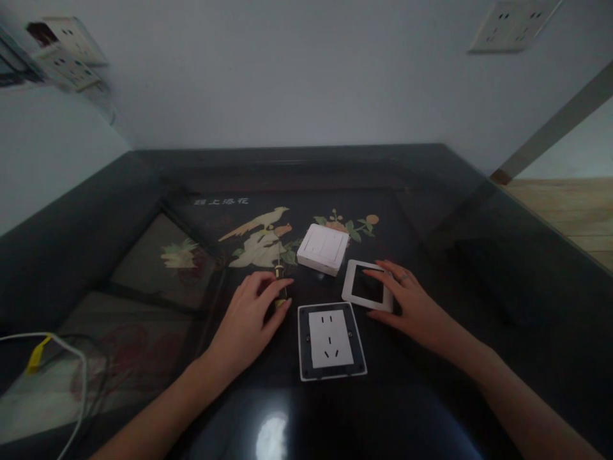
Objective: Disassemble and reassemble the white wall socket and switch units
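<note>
My left hand has its fingers curled round the handle of a small screwdriver, whose thin shaft points away from me. Part of the handle is hidden under the fingers. With thumb and fingers at its edges, my right hand grips a white square cover frame with an open middle. Between the hands and nearer to me lies a wall socket, face up, its dark inner border and side screws exposed. A boxed white switch sits just beyond, close to the frame.
The dark glossy table carries a bird-and-flower picture and meets a white wall. A white cable with a yellow tag runs along the left. Wall sockets are mounted at the upper right, with more at the upper left.
</note>
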Demonstrator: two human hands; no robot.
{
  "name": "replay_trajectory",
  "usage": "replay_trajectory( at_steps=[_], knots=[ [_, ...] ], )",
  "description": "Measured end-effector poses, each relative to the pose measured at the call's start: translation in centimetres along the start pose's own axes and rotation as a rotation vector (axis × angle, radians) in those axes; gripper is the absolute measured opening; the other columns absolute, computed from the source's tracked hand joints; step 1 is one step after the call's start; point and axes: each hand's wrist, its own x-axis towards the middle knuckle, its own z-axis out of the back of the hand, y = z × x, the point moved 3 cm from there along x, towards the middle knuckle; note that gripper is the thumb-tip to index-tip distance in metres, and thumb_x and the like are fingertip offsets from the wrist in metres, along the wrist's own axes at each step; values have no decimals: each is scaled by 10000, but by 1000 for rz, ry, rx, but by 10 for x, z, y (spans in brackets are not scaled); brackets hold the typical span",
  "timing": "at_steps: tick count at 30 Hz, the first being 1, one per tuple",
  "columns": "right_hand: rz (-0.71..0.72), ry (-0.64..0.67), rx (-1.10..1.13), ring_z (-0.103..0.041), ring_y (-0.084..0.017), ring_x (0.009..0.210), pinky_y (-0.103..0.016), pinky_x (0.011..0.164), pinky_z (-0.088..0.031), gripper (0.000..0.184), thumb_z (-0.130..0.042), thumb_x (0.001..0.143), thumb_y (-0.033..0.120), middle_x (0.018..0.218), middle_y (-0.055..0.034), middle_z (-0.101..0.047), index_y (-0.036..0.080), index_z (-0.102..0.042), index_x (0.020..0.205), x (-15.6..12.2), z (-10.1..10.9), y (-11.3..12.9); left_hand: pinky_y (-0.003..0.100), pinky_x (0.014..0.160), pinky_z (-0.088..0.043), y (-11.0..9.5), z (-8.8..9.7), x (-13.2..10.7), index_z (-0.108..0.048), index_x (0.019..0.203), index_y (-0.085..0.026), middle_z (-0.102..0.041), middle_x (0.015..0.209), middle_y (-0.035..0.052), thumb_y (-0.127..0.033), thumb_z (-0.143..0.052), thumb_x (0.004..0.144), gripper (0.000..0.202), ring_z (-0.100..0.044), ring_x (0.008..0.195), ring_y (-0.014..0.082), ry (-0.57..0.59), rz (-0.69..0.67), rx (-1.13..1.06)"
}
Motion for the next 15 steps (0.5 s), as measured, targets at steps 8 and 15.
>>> replay_trajectory(
  at_steps=[8,15],
  knots=[
    [12,51,-82,-265,-360,1454,-643,1143,-235,631,-660,828,428,1541,-159,-376,253,-472,1404,1,-2,4,479,878,-454,8,-6,3,-577,1243,-245,-611,1053,72,-398,-526,938,345,-579,1019,284,88,38,201],
    [32,35,-78,-249,-347,1461,-630,1133,-269,633,-661,827,447,1558,-150,-354,257,-482,1403,-1,-5,0,484,958,-411,7,-2,6,-607,1150,-238,-658,1013,50,-338,-555,917,259,-609,1009,265,88,57,158]
  ],
)
